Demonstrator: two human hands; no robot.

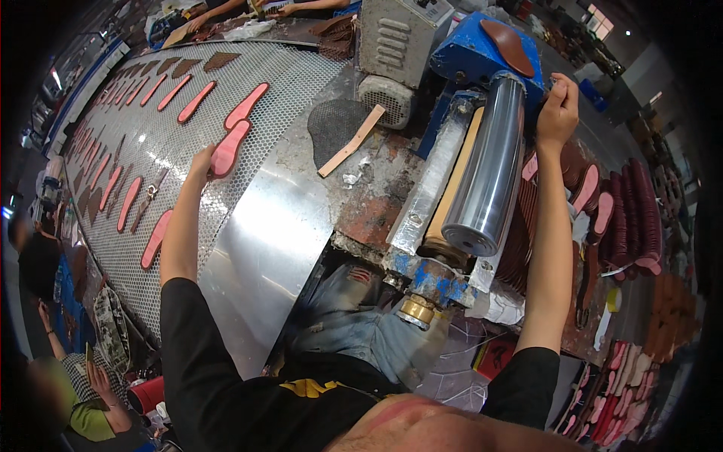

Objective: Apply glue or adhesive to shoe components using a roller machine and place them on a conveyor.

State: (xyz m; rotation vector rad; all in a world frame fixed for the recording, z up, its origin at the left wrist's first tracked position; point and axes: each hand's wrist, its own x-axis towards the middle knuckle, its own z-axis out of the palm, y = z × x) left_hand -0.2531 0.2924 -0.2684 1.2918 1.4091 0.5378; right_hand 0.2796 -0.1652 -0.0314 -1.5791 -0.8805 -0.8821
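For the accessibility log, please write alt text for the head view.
The left hand lays a pink insole on a perforated metal conveyor lined with insoles, while the right hand reaches behind a steel roller.

This was a shoe-making workshop: a perforated metal conveyor belt (151, 151) carried rows of pink insoles (196, 102), a blue roller machine (482, 166) with a steel cylinder stood beside it, stacks of dark red soles (636, 211) filled the bench, and other workers (226, 9) sat at the belt's far end
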